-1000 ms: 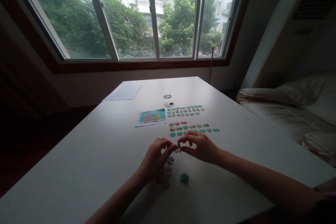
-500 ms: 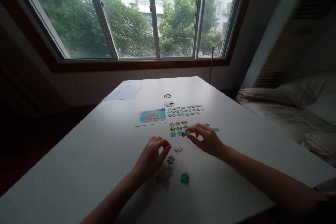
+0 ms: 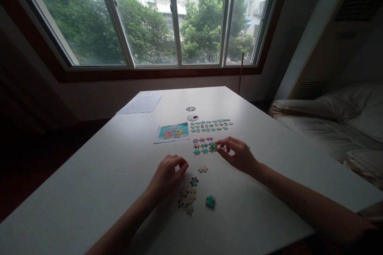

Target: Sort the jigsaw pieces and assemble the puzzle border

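My right hand (image 3: 237, 155) pinches a greenish puzzle piece (image 3: 214, 148) between thumb and fingertips, over the right part of the nearer rows. Those rows hold pink pieces (image 3: 202, 140) and teal pieces (image 3: 196, 152); my hand hides some of them. My left hand (image 3: 170, 172) is closed, thumb against curled fingers, with nothing visible in it, low over the table. Just right of it lie a few pale upturned pieces (image 3: 202, 169) and a dark multicoloured piece (image 3: 194, 181). A loose heap of pale pieces (image 3: 187, 199) sits nearer me, beside a small teal stack (image 3: 210, 201).
Farther rows of teal pieces (image 3: 209, 125) lie beyond. A cartoon picture sheet (image 3: 172, 132) is to their left, with round table inserts (image 3: 192, 118) behind. Paper (image 3: 139, 103) lies at the white table's (image 3: 98, 167) far left corner. A sofa (image 3: 314, 127) stands at right.
My right hand has shifted slightly right and up with the puzzle piece. My left hand has drawn a little to the left, uncovering more of the pale heap.
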